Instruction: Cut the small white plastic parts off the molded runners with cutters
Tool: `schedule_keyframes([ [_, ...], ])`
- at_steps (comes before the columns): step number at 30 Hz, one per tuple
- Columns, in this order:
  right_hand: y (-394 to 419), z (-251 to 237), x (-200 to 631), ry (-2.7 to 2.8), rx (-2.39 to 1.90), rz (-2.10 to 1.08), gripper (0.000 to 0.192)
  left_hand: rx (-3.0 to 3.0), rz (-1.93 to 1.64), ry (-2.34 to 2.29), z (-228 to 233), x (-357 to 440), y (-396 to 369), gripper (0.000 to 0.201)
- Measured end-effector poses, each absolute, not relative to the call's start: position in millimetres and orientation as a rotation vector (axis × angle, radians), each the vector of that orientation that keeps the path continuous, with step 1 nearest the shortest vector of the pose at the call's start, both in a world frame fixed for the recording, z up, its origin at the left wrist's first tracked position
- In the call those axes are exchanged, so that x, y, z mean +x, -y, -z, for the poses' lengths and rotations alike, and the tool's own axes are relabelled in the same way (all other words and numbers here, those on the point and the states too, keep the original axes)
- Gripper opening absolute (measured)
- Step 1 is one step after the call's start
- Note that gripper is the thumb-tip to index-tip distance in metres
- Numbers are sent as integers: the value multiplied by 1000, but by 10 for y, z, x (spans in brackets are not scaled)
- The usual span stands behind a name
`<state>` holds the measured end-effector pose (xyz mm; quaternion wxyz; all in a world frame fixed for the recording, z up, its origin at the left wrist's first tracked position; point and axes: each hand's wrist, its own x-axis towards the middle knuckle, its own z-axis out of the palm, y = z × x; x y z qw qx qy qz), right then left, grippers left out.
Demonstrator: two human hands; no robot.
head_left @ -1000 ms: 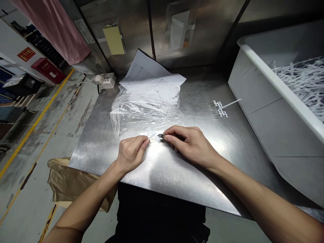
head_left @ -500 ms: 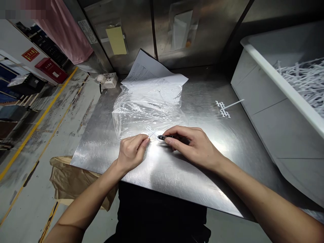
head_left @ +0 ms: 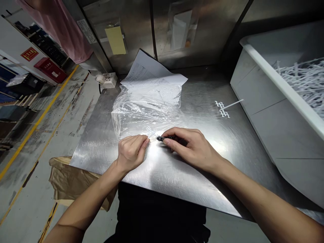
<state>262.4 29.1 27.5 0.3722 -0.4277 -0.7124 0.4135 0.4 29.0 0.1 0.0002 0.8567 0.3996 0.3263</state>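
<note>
My left hand [head_left: 133,151] is closed, its thumb and forefinger pinching a thin white plastic sprue [head_left: 151,131] with small branches. In my right hand [head_left: 193,145] is a small dark clipper [head_left: 160,138], gripped between thumb and fingers. The clipper's tip points left and sits right by the sprue, near my left fingertips. Whether its jaws touch the plastic is too small to tell. Just behind my hands, a clear plastic bag [head_left: 144,108] lies crumpled on the metal table [head_left: 141,175]. Another white sprue [head_left: 223,109] with a long stem lies to the right.
On the right stands a large pale bin [head_left: 265,101] holding many white plastic pieces [head_left: 303,79]. A printed sheet [head_left: 149,69] lies at the back, beside a power strip [head_left: 110,80]. Brown paper [head_left: 71,182] is below the table's left edge. A person in a pink top [head_left: 63,30] stands back left.
The clipper and my right hand have shifted very slightly left, toward the left fingertips. My left hand keeps its pinch on the sprue. The view has moved a little.
</note>
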Motion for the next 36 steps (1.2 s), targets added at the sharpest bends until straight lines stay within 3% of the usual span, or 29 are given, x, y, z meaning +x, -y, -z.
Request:
schedule_keyframes([
  [18,-295,-104,2541,1607,-1224,-1195,23,2431,-885,-1328,4,-5,-307,24],
  [28,-312,-40,2563,1613,-1113,-1095,28,2235,-1250,-1298,-13,-38,-285,17],
  [36,-297,-43,2558,1548,-1043,-1065,25,2539,-1473,-1443,-169,-501,4,6],
])
